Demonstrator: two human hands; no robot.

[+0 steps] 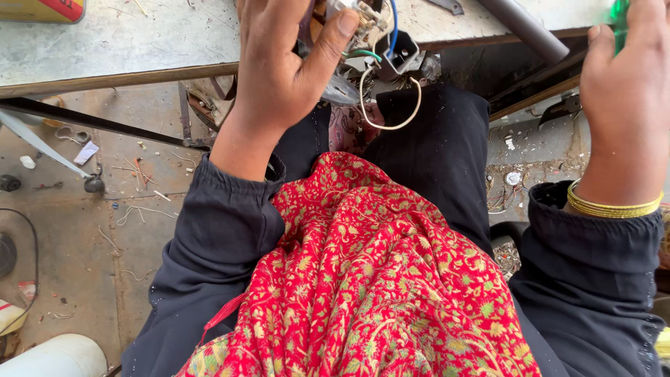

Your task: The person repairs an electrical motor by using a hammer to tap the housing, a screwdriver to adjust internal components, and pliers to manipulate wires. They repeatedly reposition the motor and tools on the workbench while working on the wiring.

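Observation:
My left hand (283, 66) grips a small electrical part (363, 31) with metal terminals and white, blue and green wires (387, 105) looping out of it, held at the edge of a pale workbench (139, 42). My thumb presses on the part's top. My right hand (624, 98) is raised at the far right, closed around a green translucent tool handle (617, 21); only a sliver of it shows. A gold bangle (614, 207) circles that wrist. Both arms wear dark sleeves.
A red patterned scarf (370, 279) lies over my lap. A grey metal tube (527, 28) rests on the bench at the top right. The concrete floor (91, 230) on the left holds wire scraps, a black cable and a white cylinder (56, 356).

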